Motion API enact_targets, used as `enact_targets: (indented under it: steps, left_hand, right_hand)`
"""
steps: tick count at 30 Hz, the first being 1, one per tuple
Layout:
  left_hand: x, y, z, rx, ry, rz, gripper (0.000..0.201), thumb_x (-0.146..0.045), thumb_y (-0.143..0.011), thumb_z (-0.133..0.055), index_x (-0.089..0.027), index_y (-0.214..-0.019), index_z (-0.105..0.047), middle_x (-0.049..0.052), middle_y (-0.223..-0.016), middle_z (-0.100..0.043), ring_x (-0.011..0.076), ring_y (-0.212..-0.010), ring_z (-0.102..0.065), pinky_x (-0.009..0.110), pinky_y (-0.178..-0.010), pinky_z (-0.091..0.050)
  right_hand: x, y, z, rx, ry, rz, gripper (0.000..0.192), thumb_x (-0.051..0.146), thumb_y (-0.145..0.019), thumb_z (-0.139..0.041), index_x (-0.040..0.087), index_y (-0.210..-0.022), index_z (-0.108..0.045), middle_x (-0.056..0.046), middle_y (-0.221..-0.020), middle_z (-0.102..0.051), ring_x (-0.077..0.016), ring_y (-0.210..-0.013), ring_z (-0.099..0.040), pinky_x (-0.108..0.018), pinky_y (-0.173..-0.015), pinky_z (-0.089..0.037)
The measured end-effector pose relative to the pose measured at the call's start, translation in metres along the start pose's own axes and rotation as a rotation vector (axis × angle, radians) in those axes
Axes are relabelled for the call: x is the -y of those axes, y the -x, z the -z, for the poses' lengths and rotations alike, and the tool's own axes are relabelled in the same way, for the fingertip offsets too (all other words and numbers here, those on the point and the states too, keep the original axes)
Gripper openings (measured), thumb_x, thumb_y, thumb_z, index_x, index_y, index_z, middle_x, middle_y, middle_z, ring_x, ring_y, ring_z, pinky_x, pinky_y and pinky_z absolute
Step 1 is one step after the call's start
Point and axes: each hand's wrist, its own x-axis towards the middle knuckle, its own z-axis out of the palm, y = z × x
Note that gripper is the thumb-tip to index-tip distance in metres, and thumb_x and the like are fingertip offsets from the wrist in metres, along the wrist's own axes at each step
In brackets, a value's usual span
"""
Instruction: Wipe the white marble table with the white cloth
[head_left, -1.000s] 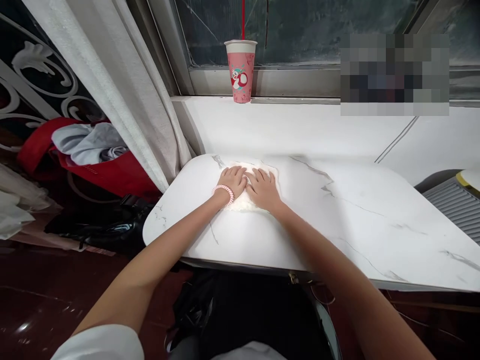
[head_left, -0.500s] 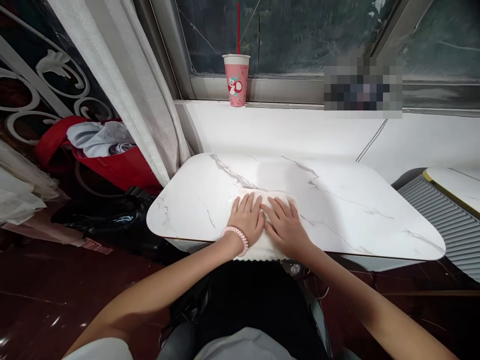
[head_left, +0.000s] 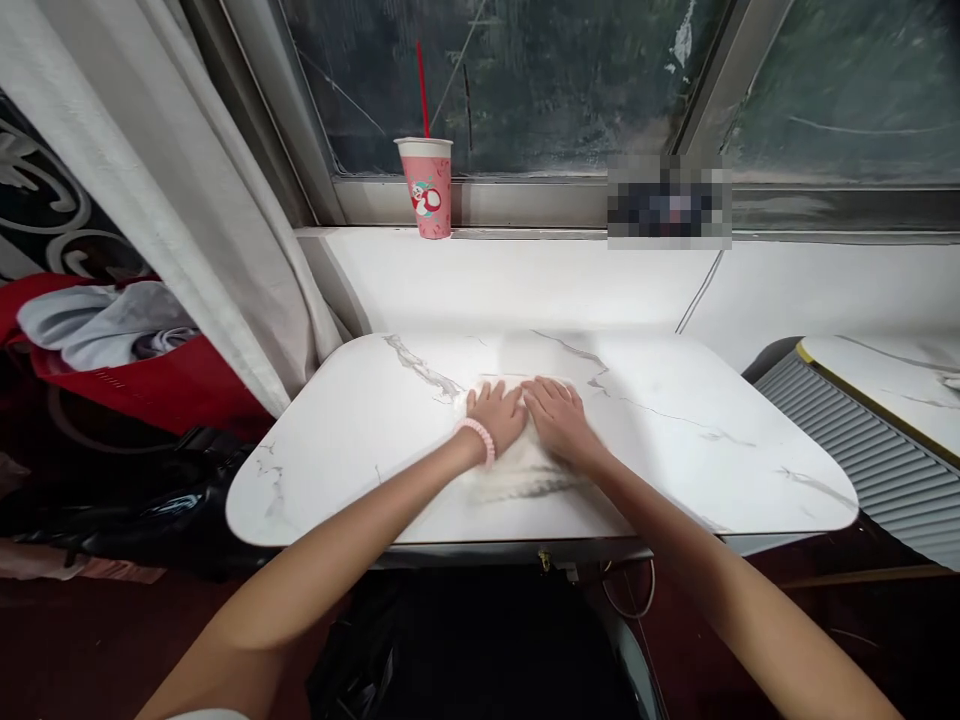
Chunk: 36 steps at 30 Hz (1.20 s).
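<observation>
Head view looks down past two bare forearms onto a white, marble-patterned bench (head_left: 360, 440) with rounded corners. Behind it a wide window (head_left: 525, 80) with dark, streaked glass runs across the top, above a white sill (head_left: 540, 280). A pale curtain (head_left: 172, 200) hangs at the left, reaching down beside the far left corner of the bench. Left of the curtain sits a red bag (head_left: 150, 385) with grey clothes (head_left: 97, 325) piled in it, and something black and glossy lies on the dark floor below. At the right edge, a ribbed grey panel (head_left: 862, 450) and part of a second white top (head_left: 885, 365) show.

On the sill, against the window frame, stands a pink cup (head_left: 427, 190) with a red straw (head_left: 421, 75), well apart from the hands.

Near the middle of the bench lies a white cloth (head_left: 517, 475), flat on the surface and partly blurred. Both hands press on it side by side, palms down, fingers stretched out flat and pointing toward the window. The left hand (head_left: 497, 415) wears a pink coil band (head_left: 480, 440) at the wrist. The right hand (head_left: 559, 420) lies just beside it, their inner edges touching or nearly so. Neither hand grips anything; both rest flat on the cloth.
</observation>
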Motion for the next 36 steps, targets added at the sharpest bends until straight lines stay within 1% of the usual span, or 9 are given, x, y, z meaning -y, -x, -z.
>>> enact_targets:
  steps: [3, 6, 9, 15, 19, 23, 28, 32, 36]
  left_hand:
    - [0.005, -0.045, 0.004, -0.056, -0.012, 0.061, 0.044, -0.026, -0.096, -0.031, -0.020, -0.133, -0.055, 0.013, -0.149, -0.047, 0.0341, -0.141, -0.037, 0.059, -0.114, -0.027]
    - [0.012, -0.081, 0.002, -0.140, -0.040, 0.108, 0.047, -0.027, -0.098, -0.026, -0.021, -0.138, -0.050, 0.011, -0.152, -0.044, 0.0314, -0.143, -0.033, 0.057, -0.117, -0.022]
    - [0.020, -0.110, 0.001, -0.181, -0.080, 0.107, 0.050, -0.029, -0.099, -0.023, -0.023, -0.144, -0.044, 0.007, -0.152, -0.044, 0.0276, -0.143, -0.034, 0.051, -0.119, -0.020]
    - [0.029, -0.156, 0.004, -0.216, -0.078, 0.085, 0.050, -0.026, -0.098, -0.024, -0.025, -0.143, -0.045, 0.005, -0.149, -0.048, 0.0244, -0.140, -0.038, 0.048, -0.119, -0.021]
    - [0.028, -0.174, 0.005, -0.242, -0.074, 0.083, 0.048, -0.026, -0.097, -0.026, -0.026, -0.139, -0.050, 0.006, -0.142, -0.055, 0.0246, -0.134, -0.044, 0.048, -0.117, -0.023]
    - [0.025, -0.179, 0.004, -0.242, -0.094, 0.116, 0.049, -0.025, -0.096, -0.027, -0.022, -0.140, -0.050, 0.009, -0.143, -0.053, 0.0257, -0.134, -0.044, 0.048, -0.118, -0.022]
    - [0.022, -0.171, 0.000, -0.258, -0.129, 0.113, 0.051, -0.025, -0.097, -0.025, -0.020, -0.144, -0.046, 0.009, -0.146, -0.051, 0.0260, -0.137, -0.040, 0.049, -0.118, -0.021]
    - [0.010, -0.150, -0.005, -0.261, -0.149, 0.143, 0.053, -0.025, -0.097, -0.024, -0.018, -0.146, -0.044, 0.010, -0.148, -0.049, 0.0272, -0.140, -0.037, 0.050, -0.119, -0.020]
    - [-0.008, -0.118, -0.008, -0.219, -0.151, 0.197, 0.055, -0.028, -0.098, -0.024, -0.018, -0.149, -0.039, 0.010, -0.153, -0.043, 0.0278, -0.143, -0.033, 0.050, -0.120, -0.018]
  right_hand:
    - [-0.008, -0.043, -0.006, -0.068, -0.060, -0.038, 0.042, 0.023, -0.103, -0.023, 0.020, -0.128, -0.056, -0.013, -0.138, -0.056, -0.0240, -0.132, -0.043, -0.049, -0.113, -0.025]
    - [-0.015, -0.083, -0.012, -0.107, -0.123, -0.137, 0.039, 0.027, -0.103, -0.024, 0.021, -0.124, -0.057, -0.011, -0.134, -0.059, -0.0235, -0.130, -0.045, -0.049, -0.113, -0.025]
    - [-0.023, -0.114, -0.019, -0.138, -0.135, -0.170, 0.036, 0.024, -0.102, -0.028, 0.022, -0.122, -0.058, -0.008, -0.133, -0.060, -0.0218, -0.128, -0.046, -0.047, -0.113, -0.025]
    - [-0.042, -0.155, -0.028, -0.197, -0.146, -0.193, 0.033, 0.020, -0.100, -0.032, 0.021, -0.118, -0.060, -0.007, -0.127, -0.064, -0.0219, -0.125, -0.050, -0.045, -0.111, -0.026]
    - [-0.054, -0.172, -0.031, -0.215, -0.174, -0.200, 0.034, 0.016, -0.097, -0.032, 0.021, -0.112, -0.063, -0.007, -0.121, -0.066, -0.0222, -0.120, -0.052, -0.044, -0.109, -0.027]
    - [-0.059, -0.178, -0.034, -0.222, -0.197, -0.203, 0.035, 0.014, -0.095, -0.033, 0.021, -0.111, -0.063, -0.008, -0.123, -0.066, -0.0222, -0.121, -0.052, -0.044, -0.108, -0.028]
    - [-0.059, -0.168, -0.035, -0.238, -0.187, -0.160, 0.038, 0.014, -0.093, -0.033, 0.020, -0.116, -0.062, -0.008, -0.127, -0.064, -0.0218, -0.123, -0.051, -0.042, -0.110, -0.027]
    - [-0.058, -0.148, -0.031, -0.218, -0.171, -0.125, 0.040, 0.014, -0.092, -0.033, 0.019, -0.121, -0.061, -0.009, -0.132, -0.061, -0.0222, -0.126, -0.049, -0.043, -0.111, -0.026]
    - [-0.057, -0.116, -0.022, -0.187, -0.192, -0.081, 0.043, 0.014, -0.091, -0.033, 0.018, -0.123, -0.061, -0.010, -0.135, -0.060, -0.0224, -0.129, -0.048, -0.043, -0.111, -0.028]
